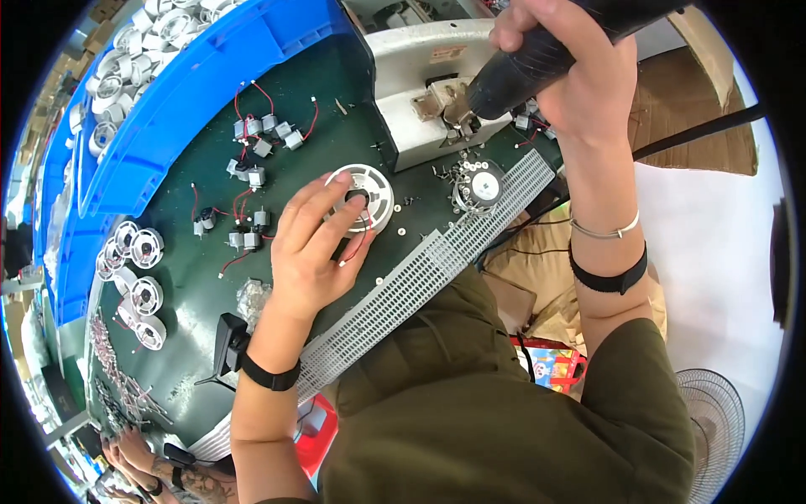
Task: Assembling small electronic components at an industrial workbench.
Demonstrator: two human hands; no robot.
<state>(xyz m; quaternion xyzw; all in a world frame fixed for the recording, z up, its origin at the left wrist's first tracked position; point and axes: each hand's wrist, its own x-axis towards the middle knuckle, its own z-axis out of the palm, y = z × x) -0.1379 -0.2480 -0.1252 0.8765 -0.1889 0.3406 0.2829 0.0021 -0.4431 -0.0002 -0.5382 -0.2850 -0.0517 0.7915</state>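
Observation:
My left hand (315,244) is closed on a round white plastic housing (379,189) on the green table, with fingertips over its top. A thin red wire (368,228) runs from the housing past my thumb. Up at the right, my right hand (583,80) wraps round a thick black electric screwdriver (537,67), tilted with its lower end down to the left. That end is over the metal parts of a white screw feeder (420,118), and its bit cannot be made out. Small white rings (401,231) lie beside the housing.
Small motors with red wires (252,172) lie left of the feeder. More white housings (147,294) stand at the left, below a blue bin (185,109). A round dish with screws (483,189) sits by the perforated strip (403,290). Another person's hands (130,454) are at lower left.

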